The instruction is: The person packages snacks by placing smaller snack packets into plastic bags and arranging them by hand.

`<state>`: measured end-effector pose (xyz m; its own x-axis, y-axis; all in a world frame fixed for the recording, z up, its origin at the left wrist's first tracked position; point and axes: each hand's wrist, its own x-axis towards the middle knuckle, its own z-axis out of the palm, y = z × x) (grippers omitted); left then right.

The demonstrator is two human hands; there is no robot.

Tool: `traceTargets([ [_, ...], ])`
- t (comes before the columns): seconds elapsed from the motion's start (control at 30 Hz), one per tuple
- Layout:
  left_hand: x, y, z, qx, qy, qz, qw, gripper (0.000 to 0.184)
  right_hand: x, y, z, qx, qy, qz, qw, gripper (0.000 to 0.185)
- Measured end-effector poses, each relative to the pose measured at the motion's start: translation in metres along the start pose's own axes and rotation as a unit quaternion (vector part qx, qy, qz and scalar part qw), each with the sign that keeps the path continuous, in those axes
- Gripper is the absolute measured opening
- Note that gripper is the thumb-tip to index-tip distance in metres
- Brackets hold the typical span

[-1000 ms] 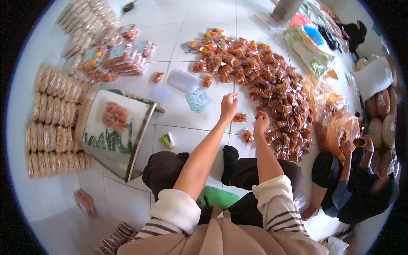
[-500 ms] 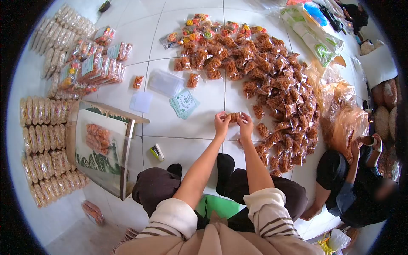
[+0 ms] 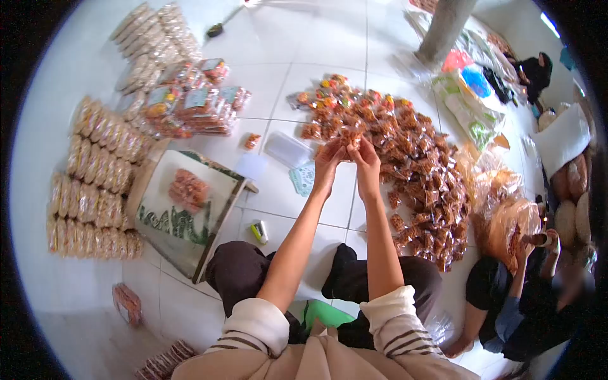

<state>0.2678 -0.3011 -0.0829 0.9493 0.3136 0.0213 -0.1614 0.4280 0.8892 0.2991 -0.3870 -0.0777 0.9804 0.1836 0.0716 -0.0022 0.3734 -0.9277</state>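
My left hand (image 3: 328, 163) and my right hand (image 3: 365, 162) are closed together on a small clear packet of brown snacks (image 3: 350, 140), held up in front of me above the floor. Just beyond and to the right spreads a big heap of similar snack packets (image 3: 425, 174). Close to my left hand lie green printed cards (image 3: 303, 179), partly hidden by that hand, and a stack of clear plastic bags (image 3: 288, 150). A single packet (image 3: 252, 140) rests farther left.
A low wooden-framed box (image 3: 190, 209) with a picture on top stands left, near a stapler (image 3: 259, 232). Bundled packs (image 3: 206, 111) and rows of bagged goods (image 3: 95, 190) line the left wall. At right, another person (image 3: 532, 297) sits beside a large plastic bag (image 3: 506, 228).
Both my hands have lifted the snack packet and moved it farther forward. The view has tilted up, showing more of the room's far side.
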Motion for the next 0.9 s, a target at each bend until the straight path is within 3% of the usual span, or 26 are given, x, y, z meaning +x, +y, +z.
traceTargets([
  [0.17,-0.045,0.059,-0.032,0.004,0.045,0.109,0.993,0.033,-0.043,-0.008,0.074,0.103,-0.064,-0.021,0.992,0.027],
  [0.27,-0.078,0.086,-0.074,0.038,0.156,0.126,0.979,0.028,-0.072,0.006,0.129,0.146,-0.066,-0.001,0.987,0.020],
  [0.33,-0.096,0.100,-0.106,0.079,0.220,0.199,0.952,0.026,-0.101,0.009,0.165,0.132,-0.068,0.022,0.989,0.022],
  [0.43,-0.119,0.108,-0.154,0.118,0.323,0.253,0.904,0.025,-0.136,0.024,0.198,0.131,-0.055,0.063,0.988,0.030],
  [0.5,-0.139,0.103,-0.182,0.326,0.434,0.317,0.778,0.028,-0.149,0.053,0.203,0.122,0.036,0.125,0.984,0.028],
  [0.53,-0.150,0.098,-0.195,0.372,0.458,0.282,0.757,0.038,-0.158,0.062,0.204,0.141,0.067,0.145,0.977,0.023],
  [0.63,-0.176,0.075,-0.226,0.463,0.469,0.267,0.703,0.045,-0.178,0.089,0.187,0.132,0.096,0.218,0.962,0.018],
  [0.67,-0.185,0.068,-0.240,0.501,0.417,0.232,0.722,0.063,-0.184,0.098,0.179,0.123,0.089,0.222,0.963,0.020],
  [0.7,-0.193,0.055,-0.247,0.502,0.421,0.224,0.721,0.063,-0.191,0.108,0.172,0.111,0.130,0.222,0.960,0.016],
  [0.8,-0.218,0.050,-0.245,0.647,0.260,0.132,0.704,0.094,-0.197,0.148,0.135,0.066,0.116,0.279,0.951,0.013],
  [0.9,-0.231,0.064,-0.224,0.694,0.202,0.060,0.688,0.090,-0.206,0.152,0.123,0.077,0.071,0.371,0.923,0.015],
])
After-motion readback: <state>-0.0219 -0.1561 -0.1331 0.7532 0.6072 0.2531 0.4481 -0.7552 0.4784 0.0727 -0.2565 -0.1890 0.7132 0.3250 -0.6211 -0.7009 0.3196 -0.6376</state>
